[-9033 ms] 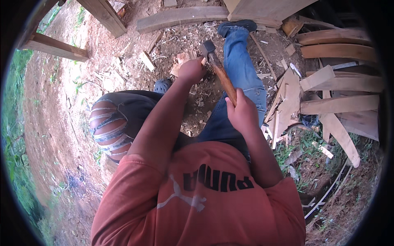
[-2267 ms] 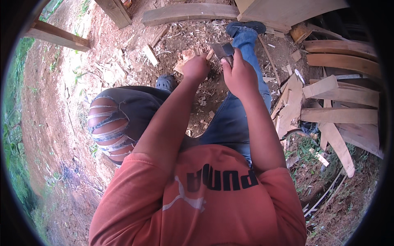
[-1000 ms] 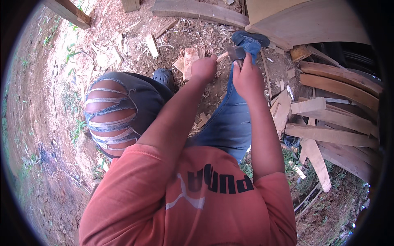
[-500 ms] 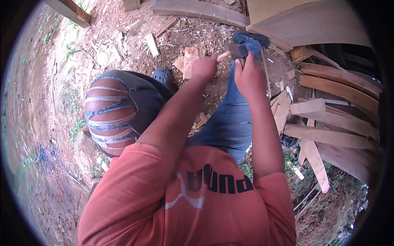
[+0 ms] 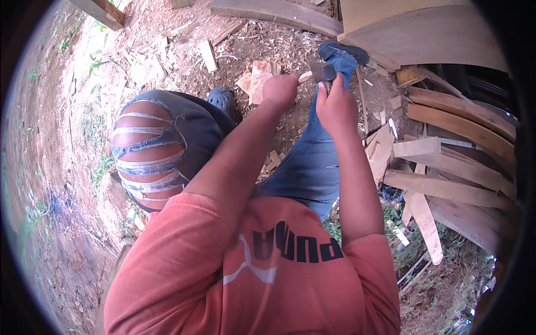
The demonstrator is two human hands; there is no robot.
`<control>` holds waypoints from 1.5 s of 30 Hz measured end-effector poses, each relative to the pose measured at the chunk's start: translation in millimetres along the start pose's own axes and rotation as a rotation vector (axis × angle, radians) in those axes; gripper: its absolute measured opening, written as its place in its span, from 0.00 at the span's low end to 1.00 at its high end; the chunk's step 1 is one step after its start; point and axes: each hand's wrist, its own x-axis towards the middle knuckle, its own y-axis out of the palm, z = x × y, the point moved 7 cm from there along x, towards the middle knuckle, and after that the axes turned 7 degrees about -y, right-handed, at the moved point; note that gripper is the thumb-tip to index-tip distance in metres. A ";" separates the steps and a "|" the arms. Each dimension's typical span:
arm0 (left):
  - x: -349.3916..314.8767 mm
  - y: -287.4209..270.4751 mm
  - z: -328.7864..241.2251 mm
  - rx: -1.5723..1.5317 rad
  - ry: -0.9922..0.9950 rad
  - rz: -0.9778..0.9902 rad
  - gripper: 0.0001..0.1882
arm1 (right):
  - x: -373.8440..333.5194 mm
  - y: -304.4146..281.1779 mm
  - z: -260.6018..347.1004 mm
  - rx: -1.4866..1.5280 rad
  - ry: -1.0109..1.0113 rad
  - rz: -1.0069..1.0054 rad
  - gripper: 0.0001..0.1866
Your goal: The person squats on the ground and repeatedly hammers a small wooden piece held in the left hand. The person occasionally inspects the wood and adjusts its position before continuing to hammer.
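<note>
My left hand is closed round the pale wooden handle of a hatchet-like tool, held out in front of me above my stretched right leg. Its dark metal head points to the right. My right hand is closed at that head, thumb on the left side and fingers on the right. Between thumb and fingers shows a dark piece; whether it is part of the head or a separate piece I cannot tell. The hatchet's lower side is hidden by my right hand.
Curved wooden boards are piled at the right. A large pale wooden panel stands at the far right, with a curved plank left of it. Offcuts, including a flat wood block, and shavings litter the dirt. My bent left knee is at left.
The hatchet and both hands sit very slightly lower and further right in the picture. Both hands keep the same hold; my view has shifted a little.
</note>
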 end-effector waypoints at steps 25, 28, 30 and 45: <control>5.6 2.4 -4.5 0.011 0.047 -0.030 0.12 | 9.6 -12.2 -4.0 0.019 0.011 -0.029 0.31; 6.8 5.9 -2.8 0.008 0.044 -0.026 0.12 | 9.7 -11.0 -1.8 -0.007 0.013 -0.006 0.31; 10.1 6.0 -3.8 0.013 0.041 -0.027 0.12 | 12.3 -12.3 -3.1 -0.023 0.018 0.001 0.31; 1.9 3.2 -3.0 0.008 0.021 0.003 0.12 | 13.8 -9.2 -8.4 -0.028 -0.026 0.002 0.31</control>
